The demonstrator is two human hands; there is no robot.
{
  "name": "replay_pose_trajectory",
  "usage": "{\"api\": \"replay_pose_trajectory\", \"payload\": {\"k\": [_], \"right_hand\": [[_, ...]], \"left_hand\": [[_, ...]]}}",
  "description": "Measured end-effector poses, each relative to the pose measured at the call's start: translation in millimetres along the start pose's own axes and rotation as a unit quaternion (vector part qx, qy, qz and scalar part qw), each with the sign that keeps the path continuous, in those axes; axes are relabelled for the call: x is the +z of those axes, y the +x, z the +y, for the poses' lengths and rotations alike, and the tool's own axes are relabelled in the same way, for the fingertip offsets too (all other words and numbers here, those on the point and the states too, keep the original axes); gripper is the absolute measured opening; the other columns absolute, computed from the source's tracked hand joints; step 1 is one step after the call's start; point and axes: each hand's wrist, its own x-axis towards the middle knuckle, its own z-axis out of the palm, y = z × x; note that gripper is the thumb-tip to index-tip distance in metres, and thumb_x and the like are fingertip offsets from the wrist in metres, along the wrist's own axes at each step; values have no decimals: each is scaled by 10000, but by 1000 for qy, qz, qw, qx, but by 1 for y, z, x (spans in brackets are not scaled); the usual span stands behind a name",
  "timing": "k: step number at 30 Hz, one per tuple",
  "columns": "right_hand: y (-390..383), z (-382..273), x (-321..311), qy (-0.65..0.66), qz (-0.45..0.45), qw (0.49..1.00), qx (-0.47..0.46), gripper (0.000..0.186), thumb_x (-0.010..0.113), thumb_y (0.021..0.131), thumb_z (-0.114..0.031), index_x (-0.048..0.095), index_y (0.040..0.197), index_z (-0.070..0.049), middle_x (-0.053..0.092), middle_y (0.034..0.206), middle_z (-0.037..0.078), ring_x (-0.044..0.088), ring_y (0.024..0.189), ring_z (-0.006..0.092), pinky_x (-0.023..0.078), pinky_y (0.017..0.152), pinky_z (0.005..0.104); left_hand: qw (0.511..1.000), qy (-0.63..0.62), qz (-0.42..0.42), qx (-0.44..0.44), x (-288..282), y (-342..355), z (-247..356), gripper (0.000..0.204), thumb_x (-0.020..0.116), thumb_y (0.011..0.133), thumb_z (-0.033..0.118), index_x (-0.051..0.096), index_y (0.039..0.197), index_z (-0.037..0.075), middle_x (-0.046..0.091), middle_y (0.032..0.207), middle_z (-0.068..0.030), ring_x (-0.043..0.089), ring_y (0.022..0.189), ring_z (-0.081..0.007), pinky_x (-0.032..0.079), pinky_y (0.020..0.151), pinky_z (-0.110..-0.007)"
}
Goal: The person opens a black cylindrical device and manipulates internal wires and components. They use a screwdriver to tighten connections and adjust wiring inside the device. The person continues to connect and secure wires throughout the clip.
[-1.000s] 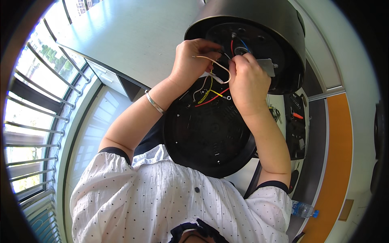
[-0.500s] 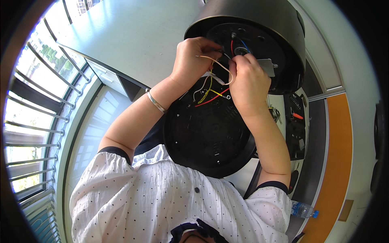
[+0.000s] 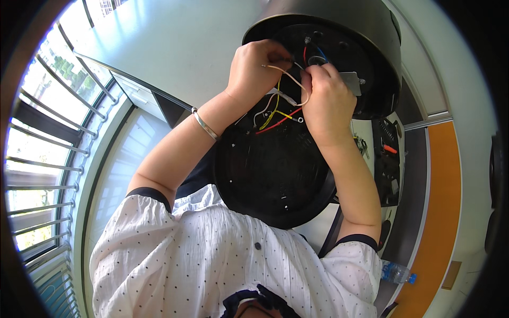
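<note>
A cylindrical grey metal appliance [image 3: 339, 21] lies tipped on its side, its dark hollow underside facing me. At its opening, my left hand [image 3: 257, 63] is closed in a pinch, its fingertips partly in shadow. My right hand [image 3: 330, 100] also pinches, and a short stretch of thin white wire runs between the two sets of fingers. A pale wire [image 3: 294, 77] with a bare tip loops beside them. Below lies a round black base cover [image 3: 270, 169], with a yellow wire [image 3: 274, 111] and a red wire [image 3: 275, 126] by its upper edge. One yellow lead ends in a ring terminal.
The appliance rests at the edge of a pale table [image 3: 175, 53]. To the right, a black tool case [image 3: 387, 153] holds several tools, one with an orange handle. A plastic bottle [image 3: 395, 273] with a blue cap lies at lower right. A barred window [image 3: 42, 159] is on the left.
Both hands have shifted slightly upward, still pinching at the wire. The pale loop has moved up and right with them, and the black base cover has risen a little.
</note>
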Motion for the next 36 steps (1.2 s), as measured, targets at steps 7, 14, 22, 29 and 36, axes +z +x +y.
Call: {"api": "replay_pose_trajectory", "payload": {"k": [7, 14, 22, 29, 36], "right_hand": [[-2, 0, -3, -1, -1, 1000, 6, 85, 603, 800, -164, 627, 789, -83, 603, 773, 56, 602, 651, 293, 480, 554, 372], [-1, 0, -7, 28, 9, 1000, 10, 82, 624, 782, -159, 643, 786, -79, 611, 771, 45, 600, 653, 281, 477, 565, 354], [-3, 11, -10, 130, 79, 988, -11, 67, 638, 765, -138, 639, 769, -71, 602, 735, 41, 595, 588, 242, 476, 519, 329], [-17, 20, -40, 256, 138, 956, 24, 39, 654, 755, -37, 637, 789, -29, 594, 704, 49, 549, 523, 137, 422, 474, 240], [-70, 22, -65, 313, 110, 941, 68, 73, 646, 752, 10, 627, 818, -16, 603, 718, 56, 548, 524, 123, 392, 431, 225]], "left_hand": [[1000, 2, 1, 0, 1, 0, -1, 145, 716, 676, 31, 677, 814, 15, 667, 699, -81, 616, 604, -106, 492, 568, -239], [999, -24, -8, -24, 2, 1, -4, 151, 714, 676, 30, 682, 823, 19, 667, 698, -71, 610, 611, -92, 491, 568, -232], [999, -28, -11, -25, 0, 2, 0, 143, 718, 682, 46, 684, 818, 14, 659, 684, -63, 596, 576, -88, 475, 519, -222], [997, -58, -31, -51, 0, 4, -1, 147, 716, 692, 28, 678, 831, -2, 657, 699, -67, 593, 586, -97, 457, 515, -215], [990, -118, -38, -73, 2, 3, 2, 138, 699, 703, -18, 669, 836, -29, 663, 720, -93, 614, 640, -111, 496, 578, -232]]}}
